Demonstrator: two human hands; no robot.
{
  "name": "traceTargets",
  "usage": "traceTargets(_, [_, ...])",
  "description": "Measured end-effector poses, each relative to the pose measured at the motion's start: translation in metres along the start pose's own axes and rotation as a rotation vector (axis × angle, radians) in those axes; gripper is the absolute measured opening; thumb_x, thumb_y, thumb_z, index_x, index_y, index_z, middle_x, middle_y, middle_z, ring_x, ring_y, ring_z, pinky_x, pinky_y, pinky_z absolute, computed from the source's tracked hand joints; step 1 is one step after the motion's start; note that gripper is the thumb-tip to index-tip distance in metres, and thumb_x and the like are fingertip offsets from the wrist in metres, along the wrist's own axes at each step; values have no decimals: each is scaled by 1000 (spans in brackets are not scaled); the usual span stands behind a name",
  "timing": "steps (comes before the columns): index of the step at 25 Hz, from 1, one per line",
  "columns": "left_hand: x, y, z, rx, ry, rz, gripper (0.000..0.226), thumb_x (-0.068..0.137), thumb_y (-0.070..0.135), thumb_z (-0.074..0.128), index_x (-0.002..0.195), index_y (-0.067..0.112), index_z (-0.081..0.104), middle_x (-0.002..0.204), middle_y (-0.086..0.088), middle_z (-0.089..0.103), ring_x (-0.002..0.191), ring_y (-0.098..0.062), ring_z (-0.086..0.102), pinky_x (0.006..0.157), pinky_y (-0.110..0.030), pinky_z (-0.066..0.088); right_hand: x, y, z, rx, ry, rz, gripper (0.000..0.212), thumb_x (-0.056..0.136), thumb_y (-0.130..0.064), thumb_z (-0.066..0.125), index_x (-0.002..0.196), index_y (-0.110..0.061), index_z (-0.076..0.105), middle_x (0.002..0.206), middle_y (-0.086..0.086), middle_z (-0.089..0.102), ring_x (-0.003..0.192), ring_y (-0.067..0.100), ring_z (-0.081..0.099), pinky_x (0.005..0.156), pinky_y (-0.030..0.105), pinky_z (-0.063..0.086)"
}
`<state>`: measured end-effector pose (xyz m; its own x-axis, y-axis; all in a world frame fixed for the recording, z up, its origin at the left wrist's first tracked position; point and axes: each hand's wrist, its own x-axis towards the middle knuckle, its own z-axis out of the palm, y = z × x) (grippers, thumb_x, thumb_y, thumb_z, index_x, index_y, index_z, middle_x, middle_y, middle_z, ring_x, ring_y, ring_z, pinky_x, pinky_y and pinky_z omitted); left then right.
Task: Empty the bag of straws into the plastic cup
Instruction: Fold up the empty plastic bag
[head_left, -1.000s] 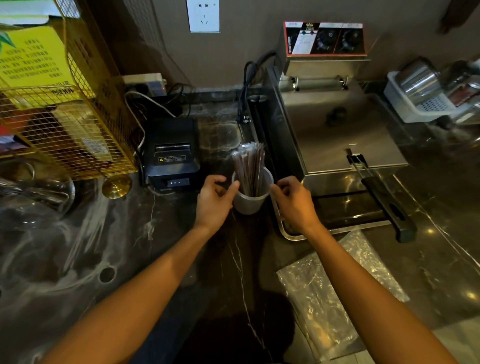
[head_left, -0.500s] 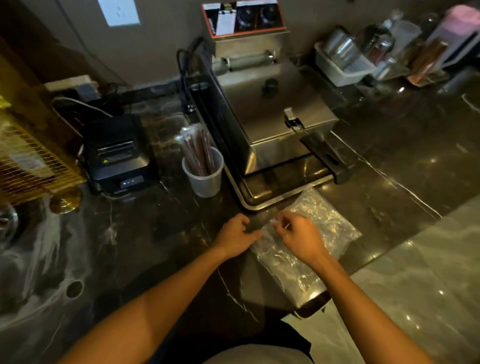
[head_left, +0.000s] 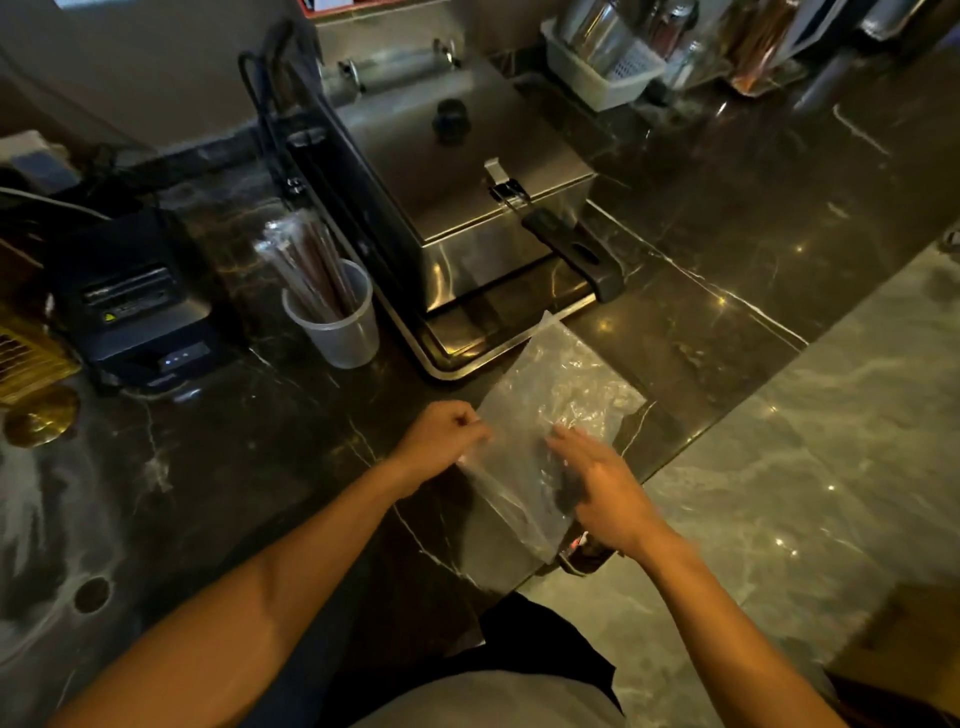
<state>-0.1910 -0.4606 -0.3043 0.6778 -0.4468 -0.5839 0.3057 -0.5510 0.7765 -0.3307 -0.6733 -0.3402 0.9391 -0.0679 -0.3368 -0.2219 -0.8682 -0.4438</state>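
Note:
A clear plastic cup (head_left: 340, 332) stands upright on the dark marble counter, left of the fryer. A bundle of wrapped brown straws (head_left: 309, 262) stands in it, leaning left. The clear plastic bag (head_left: 540, 410) lies flat on the counter near its front edge, with nothing visible inside. My left hand (head_left: 441, 441) pinches the bag's left edge with closed fingers. My right hand (head_left: 602, 488) lies flat on the bag with its fingers spread.
A steel deep fryer (head_left: 457, 171) with a black handle (head_left: 574, 249) sits on a tray behind the bag. A black receipt printer (head_left: 135, 306) stands left of the cup. A white basket of steel containers (head_left: 605, 57) is at the back right. The counter's front edge runs by my right hand.
Both hands left the cup and came back to the bag. The left hand has closed on the bag's edge and the right hand has flattened onto it.

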Motion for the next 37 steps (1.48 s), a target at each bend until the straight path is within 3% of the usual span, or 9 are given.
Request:
traceTargets(5, [-37,39,-30,-564,-4,-12,24,101,8,53,119,-5,64,105,-20,75,105,-35,72,87,-46,60,0,0,-22,-34,-33,-107,95,96,-14,64,165,-38,2,173,-14,-6,159,10,-11,130,44,-1])
traceTargets(8, [-56,40,-52,-793,-54,50,24,102,17,52,118,5,65,112,-19,74,105,-32,72,80,-38,63,15,-26,-29,141,144,-281,71,98,-9,66,159,-32,36,168,-10,30,159,11,19,128,40,14])
traceTargets(11, [-66,24,-75,-885,18,151,48,96,47,49,120,9,65,111,-17,74,98,-27,74,77,-37,61,29,-59,-51,539,160,-311,34,91,-9,70,122,-23,73,119,-9,77,118,11,69,103,37,54])
traceTargets(14, [-71,4,-90,-825,322,216,50,100,58,42,97,14,66,100,-10,70,94,-27,69,77,-38,56,40,-87,-81,788,132,-269,14,93,-15,71,103,-9,80,99,5,82,94,19,77,84,33,60])
traceTargets(18, [-77,-16,-95,-643,462,346,52,87,58,61,122,19,64,124,-5,70,115,-19,69,98,-37,54,54,-111,-105,1047,-128,-205,10,90,-15,74,87,-11,83,88,8,81,82,19,76,82,29,60])
traceTargets(24, [-77,-35,-79,-523,486,246,31,105,32,53,100,9,74,83,-8,76,71,-12,74,61,-20,58,71,-133,-83,1005,-198,-59,36,102,-38,56,106,-13,81,105,12,82,97,23,79,90,36,60])
traceTargets(30, [-71,-72,-62,-495,584,141,31,106,29,50,98,8,71,70,-9,68,60,-13,68,57,-24,58,80,-115,-39,1036,-43,26,53,102,-48,56,106,1,77,104,27,78,103,46,74,99,54,57])
traceTargets(35, [-68,-87,-60,-667,599,104,32,108,28,45,103,5,67,68,-5,69,54,-12,69,51,-27,57,71,-98,-15,1157,-235,157,53,101,-53,52,107,-6,76,85,12,75,76,22,72,75,37,60])
traceTargets(37, [-67,-97,-59,-794,626,78,33,108,32,43,105,8,65,70,-4,70,57,-15,70,56,-30,59,63,-93,3,1081,-344,213,52,102,-51,53,111,-4,73,96,19,78,81,27,75,72,36,62])
